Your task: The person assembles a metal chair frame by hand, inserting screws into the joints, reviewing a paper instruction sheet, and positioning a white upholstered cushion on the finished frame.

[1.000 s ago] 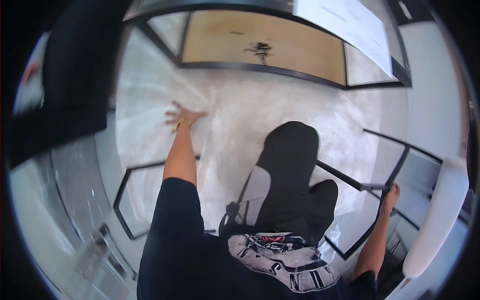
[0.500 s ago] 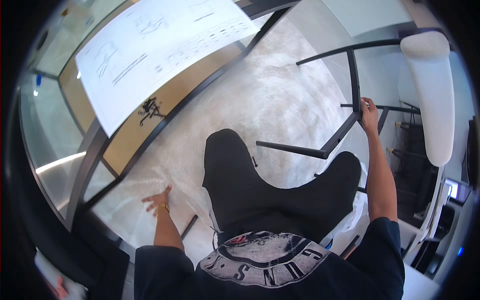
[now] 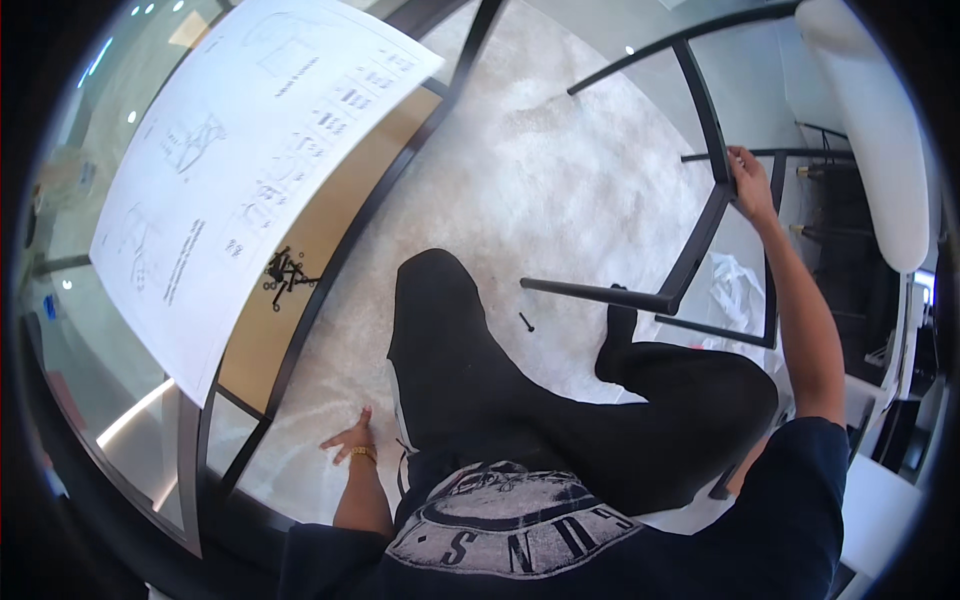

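Where the frame (image 3: pixel 699 246) is bending at two o'clock, the right hand (image 3: pixel 752 187) is gripping. The left (image 3: pixel 352 437) is lying spread.

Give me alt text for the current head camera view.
A person's right hand holds a black frame while the left hand is spread open over the pale floor. At left are a printed sheet and clustered black fasteners against a tan panel; one loose fastener lies on the floor.
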### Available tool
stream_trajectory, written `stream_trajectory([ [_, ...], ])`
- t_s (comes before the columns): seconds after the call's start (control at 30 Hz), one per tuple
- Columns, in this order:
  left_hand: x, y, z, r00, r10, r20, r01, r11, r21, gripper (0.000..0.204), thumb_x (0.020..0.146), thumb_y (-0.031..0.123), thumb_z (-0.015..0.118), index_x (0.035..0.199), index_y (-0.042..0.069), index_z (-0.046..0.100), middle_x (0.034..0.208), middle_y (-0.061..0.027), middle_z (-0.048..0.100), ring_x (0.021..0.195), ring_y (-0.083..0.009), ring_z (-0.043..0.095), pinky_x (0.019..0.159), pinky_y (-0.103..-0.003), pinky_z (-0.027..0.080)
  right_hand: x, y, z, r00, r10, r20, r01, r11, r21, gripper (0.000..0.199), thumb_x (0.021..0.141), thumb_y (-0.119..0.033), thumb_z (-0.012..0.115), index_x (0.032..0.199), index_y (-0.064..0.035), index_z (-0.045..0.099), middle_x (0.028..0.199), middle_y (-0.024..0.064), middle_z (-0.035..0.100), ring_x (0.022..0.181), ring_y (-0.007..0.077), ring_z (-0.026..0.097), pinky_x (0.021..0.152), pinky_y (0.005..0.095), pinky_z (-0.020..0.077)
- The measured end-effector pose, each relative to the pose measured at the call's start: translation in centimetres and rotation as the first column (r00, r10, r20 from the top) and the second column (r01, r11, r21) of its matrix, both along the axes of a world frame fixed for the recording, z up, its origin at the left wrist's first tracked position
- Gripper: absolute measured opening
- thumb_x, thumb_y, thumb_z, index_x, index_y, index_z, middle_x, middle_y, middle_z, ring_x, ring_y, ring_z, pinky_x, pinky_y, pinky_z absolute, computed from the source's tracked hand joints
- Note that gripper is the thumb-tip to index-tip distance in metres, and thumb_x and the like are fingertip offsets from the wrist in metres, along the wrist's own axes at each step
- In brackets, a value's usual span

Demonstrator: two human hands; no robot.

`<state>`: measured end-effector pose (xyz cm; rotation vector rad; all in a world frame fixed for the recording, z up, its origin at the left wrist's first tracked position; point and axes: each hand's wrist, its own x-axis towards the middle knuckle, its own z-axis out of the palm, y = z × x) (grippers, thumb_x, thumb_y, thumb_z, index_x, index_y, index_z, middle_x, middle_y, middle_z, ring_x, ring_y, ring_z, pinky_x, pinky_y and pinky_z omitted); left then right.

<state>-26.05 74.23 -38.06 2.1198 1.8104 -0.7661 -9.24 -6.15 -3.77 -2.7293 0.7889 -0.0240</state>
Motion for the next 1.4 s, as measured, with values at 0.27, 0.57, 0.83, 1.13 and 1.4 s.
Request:
stream_trajectory([
  [0.27,2.3,-3.9,4.3,0.987,0.042,-0.152,-0.037,0.999,0.036,0.172,0.044,0.085,0.082,0.157,0.012,-0.025,0.159,-0.0436,-0.011,0.148,-0.0586,0.013,0.112,-0.072,0.026,0.4,0.6,-0.2,0.989,-0.017,0.147,0.023,0.999,-0.041,0.051,0.096,-0.048,0.058,0.125,-0.0065,0.068,0.111,0.0215,0.073,0.098,0.0333,0.07,0.091,0.0383,0.0502],
  [0.57,0.3,-1.7,1.0,0.999,0.041,0.006,-0.04,0.989,-0.141,0.164,0.052,0.088,0.076,0.156,0.014,-0.028,0.162,-0.0306,0.007,0.151,-0.0505,0.013,0.112,-0.075,0.015,-1.0,2.0,-0.1,0.954,-0.068,0.29,0.122,0.978,-0.17,0.057,0.09,-0.057,0.061,0.127,-0.0129,0.066,0.104,0.0196,0.074,0.103,0.0389,0.069,0.091,0.0453,0.0526],
  [0.83,-0.3,0.5,-0.8,0.985,0.139,0.106,-0.079,0.897,-0.435,0.162,0.059,0.082,0.078,0.151,0.013,-0.036,0.164,-0.0176,0.022,0.152,-0.0417,0.019,0.117,-0.069,0.009,-5.1,1.7,5.7,0.902,-0.125,0.413,0.278,0.9,-0.336,0.047,0.095,-0.045,0.057,0.128,-0.0121,0.063,0.114,0.0213,0.072,0.11,0.0362,0.067,0.094,0.0468,0.0522],
  [1.13,0.0,6.4,-5.3,0.973,0.232,0.013,-0.122,0.557,-0.822,0.15,0.068,0.062,0.083,0.149,0.012,-0.033,0.166,-0.0147,0.027,0.152,-0.0375,0.022,0.12,-0.064,0.01,-15.4,8.6,12.2,0.869,0.248,0.429,-0.019,0.882,-0.471,0.035,0.096,-0.034,0.065,0.118,-0.0076,0.068,0.076,0.0092,0.061,0.071,0.0204,0.06,0.068,0.0349,0.0478],
  [1.4,5.4,-7.0,10.1,0.19,-0.253,0.949,0.9,0.432,-0.065,0.068,0.098,0.039,0.066,0.148,0.002,0.04,0.151,-0.0206,0.038,0.132,-0.0346,0.045,0.113,-0.045,0.035,-31.5,22.1,7.6,0.991,-0.098,0.093,0.094,0.994,0.048,0.042,0.089,-0.036,0.075,0.113,-0.0039,0.065,0.081,0.0115,0.067,0.074,0.0183,0.065,0.066,0.0351,0.0485],
])
